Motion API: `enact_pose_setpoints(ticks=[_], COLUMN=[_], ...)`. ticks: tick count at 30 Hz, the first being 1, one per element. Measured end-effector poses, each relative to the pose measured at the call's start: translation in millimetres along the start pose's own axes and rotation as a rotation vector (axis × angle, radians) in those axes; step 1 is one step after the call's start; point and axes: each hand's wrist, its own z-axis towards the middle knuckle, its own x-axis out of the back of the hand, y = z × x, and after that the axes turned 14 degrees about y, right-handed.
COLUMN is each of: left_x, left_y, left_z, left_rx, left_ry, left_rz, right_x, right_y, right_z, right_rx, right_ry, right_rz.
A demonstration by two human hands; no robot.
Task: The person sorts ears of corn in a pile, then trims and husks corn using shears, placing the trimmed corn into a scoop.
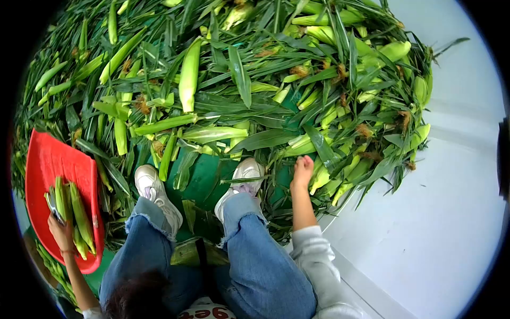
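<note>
My left hand (61,232) reaches into a red plastic basin (40,159) at the left. Its fingers close around a small dark and silvery thing beside the ears, too unclear to name. Several green-husked corn ears (79,218) lie in the basin against that hand. My right hand (303,171) is at the near edge of the heap of corn leaves and husks (234,74), fingers curled in. What those fingers hold, if anything, is hidden. Just right of it are husked corn ears (320,178) under a broad leaf.
Between my white shoes (247,175) shows a green floor covering (204,183) with scattered leaves. A pale smooth surface (404,239) lies to the right. Loose corn ears (189,77) lie across the heap. More green pods or ears (53,268) show at the lower left.
</note>
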Motion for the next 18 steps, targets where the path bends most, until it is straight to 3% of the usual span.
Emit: enact_pose_setpoints(ticks=[3,6,9,11,13,15,18], left_x=[1,29,52,57,63,71,84], left_y=[30,151,260,313,364,403,445], left_z=[-1,7,12,22,37,47,62], left_rx=[-0.192,-0.179,-0.161,-0.311,-0.405,-0.367,-0.239], left_ry=[0.191,0.104,-0.078,-0.300,-0.405,-0.466,-0.916], left_rz=[-0.184,-0.457,-0.824,-0.984,-1.093,-1.291,-1.456], right_x=[-19,-49,-54,-51,-59,-64,-79], right_y=[-24,-54,-80,-108,-140,-180,-211], right_z=[28,22,-21,-53,-78,-95,-120], right_rx=[-0.170,-0.241,-0.024,0.260,0.707,1.368,1.697], right_ry=[0.035,0.192,0.039,-0.297,-0.333,-0.394,-0.527], right_rz=[-0.024,0.161,0.080,0.161,0.016,-0.199,-0.300])
